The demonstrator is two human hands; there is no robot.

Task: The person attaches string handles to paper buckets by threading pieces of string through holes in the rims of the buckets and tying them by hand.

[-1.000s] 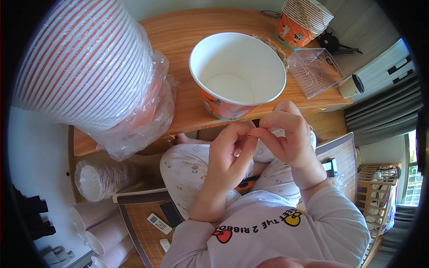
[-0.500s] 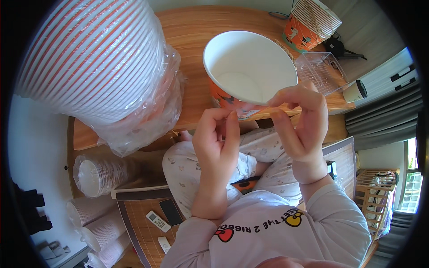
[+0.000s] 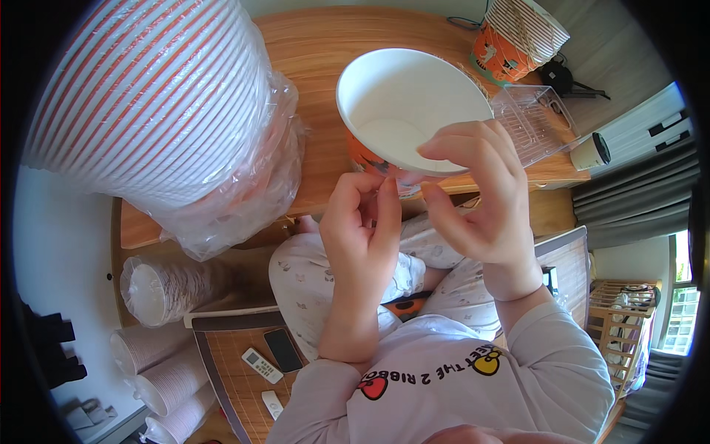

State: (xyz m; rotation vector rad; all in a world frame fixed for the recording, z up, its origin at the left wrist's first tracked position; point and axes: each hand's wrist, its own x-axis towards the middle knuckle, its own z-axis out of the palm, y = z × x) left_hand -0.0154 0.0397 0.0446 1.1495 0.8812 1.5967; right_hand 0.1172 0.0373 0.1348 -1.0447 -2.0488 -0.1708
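Toward one o'clock on the wooden table [image 3: 319, 140] stands the orange paper bucket [image 3: 403, 89], its white mouth turned up. Off its seven o'clock side my left hand [image 3: 360, 237] has thumb and forefinger pressed together, though I can't tell whether anything thin sits between them. By its five o'clock my right hand [image 3: 490, 211] curves with thumb and forefinger spread apart, while a plastic-wrapped stack of buckets [image 3: 163, 103] rises at ten o'clock.

My left hand [image 3: 359, 237] hides whatever its fingertips may pinch; anything there is too small to tell. My right hand [image 3: 488, 196] covers part of the white paper bucket's [image 3: 399, 92] rim. The top edge cuts off the plastic-wrapped bucket stack [image 3: 159, 111].
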